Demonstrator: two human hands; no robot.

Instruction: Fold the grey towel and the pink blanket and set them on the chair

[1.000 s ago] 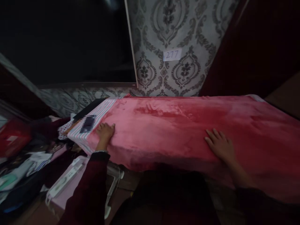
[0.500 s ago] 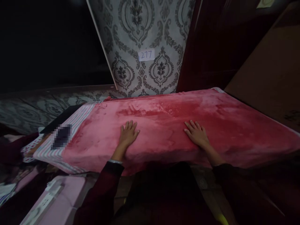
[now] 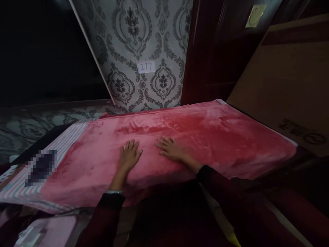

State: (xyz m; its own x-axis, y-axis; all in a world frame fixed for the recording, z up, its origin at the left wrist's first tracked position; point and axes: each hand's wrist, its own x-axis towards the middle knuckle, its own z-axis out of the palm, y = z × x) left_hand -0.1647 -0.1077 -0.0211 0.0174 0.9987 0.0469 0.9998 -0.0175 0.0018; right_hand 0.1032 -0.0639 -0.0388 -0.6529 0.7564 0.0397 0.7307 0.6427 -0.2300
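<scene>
A red plush blanket (image 3: 205, 137) covers a long flat surface in front of me. My left hand (image 3: 130, 156) lies flat on it near the front edge, fingers stretched out and apart. My right hand (image 3: 171, 149) lies flat just to its right, fingers spread and pointing left, almost touching the left hand. Neither hand holds anything. Both arms are in dark red sleeves. A striped pink and white cloth (image 3: 15, 181) shows from under the blanket at the left end.
Patterned grey wallpaper (image 3: 133, 41) with a white label reading 277 (image 3: 146, 67) stands behind. A dark wooden door (image 3: 218, 51) and a brown cardboard box (image 3: 288, 79) are at the right. A pink object (image 3: 48, 231) lies low at the left.
Both hands have slid toward each other along the blanket; the right one travelled far to the left. The view has swung to the right, so the clutter at the left has gone.
</scene>
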